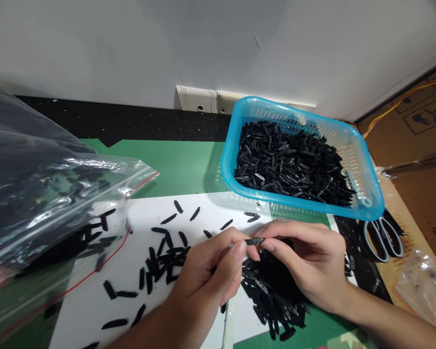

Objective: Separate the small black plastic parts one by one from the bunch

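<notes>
1. Black plastic fills this head view: a small black piece [255, 241] is pinched between my two hands, level and lengthwise, just above the white sheet [210, 206].
2. My left hand [207, 271] is closed on the piece's near end, thumb and forefinger tips pressed together around it, the other fingers curled under.
3. My right hand [305, 259] is closed on the opposite end, forefinger and thumb meeting mine at the piece, so both hands touch it and nearly touch each other.
4. Directly under my right hand lies a dense heap of black pieces [272, 295], spilling off the white sheet onto the green surface [174, 165].
5. Beyond my left hand, and to its outer side, loose black pieces [160, 257] are scattered singly and in a small cluster across the sheet.
6. Past my fingertips, well apart from them, sits a blue basket [363, 160], tilted slightly and loaded with more of the same black pieces.
7. Far to the left of my left hand, a clear zip bag [39, 194] with a red seal line rests partly on the sheet, holding more black pieces.
8. Beside my right wrist, on the outer side, scissors [383, 237] lie flat just below the basket's corner, and a small clear packet [421, 281] lies nearer me on the brown board.
</notes>
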Demonstrator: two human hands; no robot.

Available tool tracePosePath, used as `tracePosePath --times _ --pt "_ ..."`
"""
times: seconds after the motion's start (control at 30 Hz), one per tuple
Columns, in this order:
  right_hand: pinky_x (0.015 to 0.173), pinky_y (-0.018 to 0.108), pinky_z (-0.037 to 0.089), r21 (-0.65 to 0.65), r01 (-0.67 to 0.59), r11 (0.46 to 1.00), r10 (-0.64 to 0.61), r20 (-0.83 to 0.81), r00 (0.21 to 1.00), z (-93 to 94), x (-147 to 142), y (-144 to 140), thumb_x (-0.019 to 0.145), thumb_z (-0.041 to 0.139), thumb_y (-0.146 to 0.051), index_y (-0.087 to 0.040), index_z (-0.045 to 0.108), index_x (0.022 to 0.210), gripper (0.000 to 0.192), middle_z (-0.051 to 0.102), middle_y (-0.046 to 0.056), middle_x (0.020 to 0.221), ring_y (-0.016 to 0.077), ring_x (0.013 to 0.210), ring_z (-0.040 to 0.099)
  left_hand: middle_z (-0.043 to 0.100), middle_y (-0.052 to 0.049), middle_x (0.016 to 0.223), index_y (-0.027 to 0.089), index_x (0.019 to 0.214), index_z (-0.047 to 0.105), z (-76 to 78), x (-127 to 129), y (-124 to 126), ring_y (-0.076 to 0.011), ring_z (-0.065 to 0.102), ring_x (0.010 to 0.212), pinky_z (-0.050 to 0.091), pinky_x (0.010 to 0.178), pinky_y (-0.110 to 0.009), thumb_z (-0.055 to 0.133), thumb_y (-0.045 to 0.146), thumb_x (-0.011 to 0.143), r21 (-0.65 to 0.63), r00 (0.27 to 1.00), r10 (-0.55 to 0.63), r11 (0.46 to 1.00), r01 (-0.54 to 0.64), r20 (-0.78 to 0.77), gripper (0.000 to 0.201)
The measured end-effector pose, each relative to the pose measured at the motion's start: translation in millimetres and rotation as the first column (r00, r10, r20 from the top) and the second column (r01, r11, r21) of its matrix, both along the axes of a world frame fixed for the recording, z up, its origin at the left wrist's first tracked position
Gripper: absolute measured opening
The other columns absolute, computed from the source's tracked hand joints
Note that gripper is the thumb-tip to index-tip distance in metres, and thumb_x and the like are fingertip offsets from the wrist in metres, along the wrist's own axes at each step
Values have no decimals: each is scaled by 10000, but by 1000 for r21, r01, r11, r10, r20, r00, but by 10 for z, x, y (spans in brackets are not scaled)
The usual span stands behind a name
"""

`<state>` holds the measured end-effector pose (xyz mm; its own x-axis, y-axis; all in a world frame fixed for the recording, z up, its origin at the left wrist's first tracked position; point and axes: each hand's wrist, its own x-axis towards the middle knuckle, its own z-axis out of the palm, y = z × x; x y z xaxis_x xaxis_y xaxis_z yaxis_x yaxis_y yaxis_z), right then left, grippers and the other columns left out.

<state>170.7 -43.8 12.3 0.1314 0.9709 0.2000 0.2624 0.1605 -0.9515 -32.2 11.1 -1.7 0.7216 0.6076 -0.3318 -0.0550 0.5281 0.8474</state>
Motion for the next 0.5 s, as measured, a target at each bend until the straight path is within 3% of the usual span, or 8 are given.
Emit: tracePosePath --times 0.17,0.3,0.43,0.5 --pt "664 316 571 66 -21 998 17 61 998 25 100 -7 977 764 -68 -210 792 1021 152 775 26 820 183 718 718 414 91 555 209 1026 707 -11 -24 0 -107 325 514 256 522 -269 517 518 1183 19 1000 28 999 -27 -14 395" --pt "568 324 430 105 -58 993 48 92 995 73 183 27 969 677 -81 -211 703 866 168 629 4 698 160 598 562 443 79 558 209 1059 718 24 -13 7 -109 355 520 287 532 -255 456 532 1196 28 999 30 999 -29 -24 438" --pt "527 331 295 136 -98 986 83 114 990 87 185 66 963 636 -110 -239 590 724 275 459 -43 574 137 512 393 465 103 554 251 1321 594 101 16 13 -112 297 479 242 481 -226 434 697 1141 -83 993 90 992 -96 -76 506" --pt "515 332 299 174 -117 978 86 179 980 75 146 74 965 663 -117 -243 614 739 264 475 -52 554 135 485 394 513 106 548 273 1463 468 114 22 8 -120 282 460 232 458 -217 425 806 1086 -107 990 100 988 -110 -96 654"
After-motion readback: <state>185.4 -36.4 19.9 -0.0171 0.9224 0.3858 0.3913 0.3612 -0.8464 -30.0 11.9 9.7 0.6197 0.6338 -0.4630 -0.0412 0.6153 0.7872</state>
